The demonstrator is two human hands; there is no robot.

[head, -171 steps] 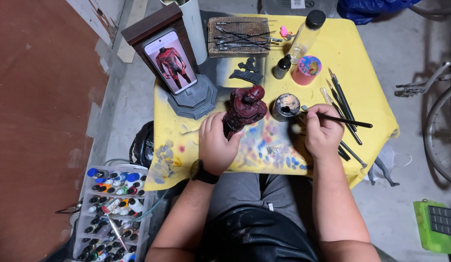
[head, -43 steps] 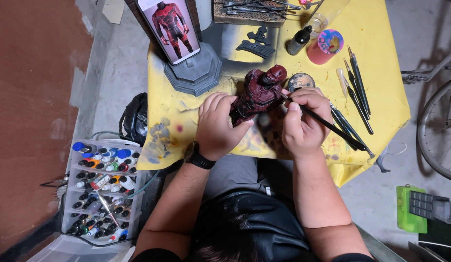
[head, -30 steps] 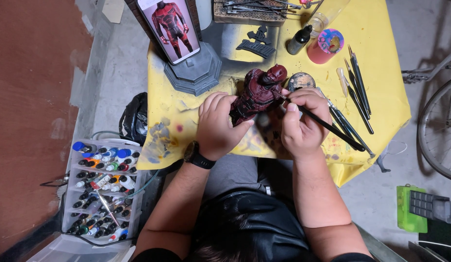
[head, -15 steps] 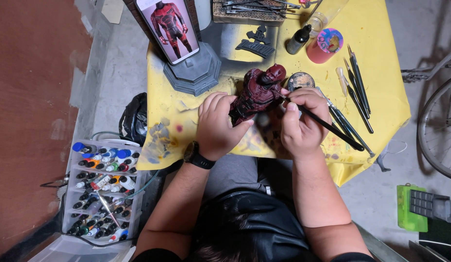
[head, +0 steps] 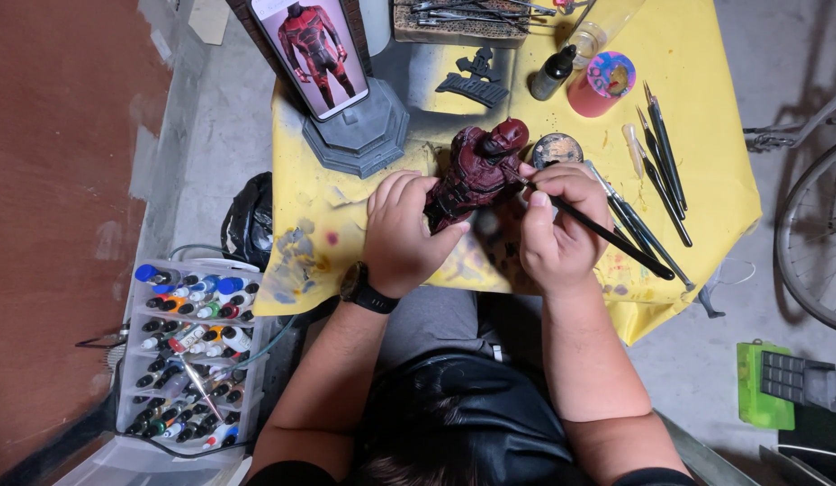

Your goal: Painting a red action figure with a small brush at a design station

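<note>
Gripping the dark red figure (head: 476,175) above the yellow tabletop (head: 706,180), the left hand (head: 402,232) is closed around its lower part, while the right hand (head: 555,225) pinches a thin brush (head: 607,236) touching it.

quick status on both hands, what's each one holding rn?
Left hand: closed around the dark red figurine, holding it.
Right hand: closed on a thin paintbrush, its tip at the figurine.

Dark red figurine (head: 476,171) tilted above yellow table; thin black brush (head: 607,236) touching it.
</note>
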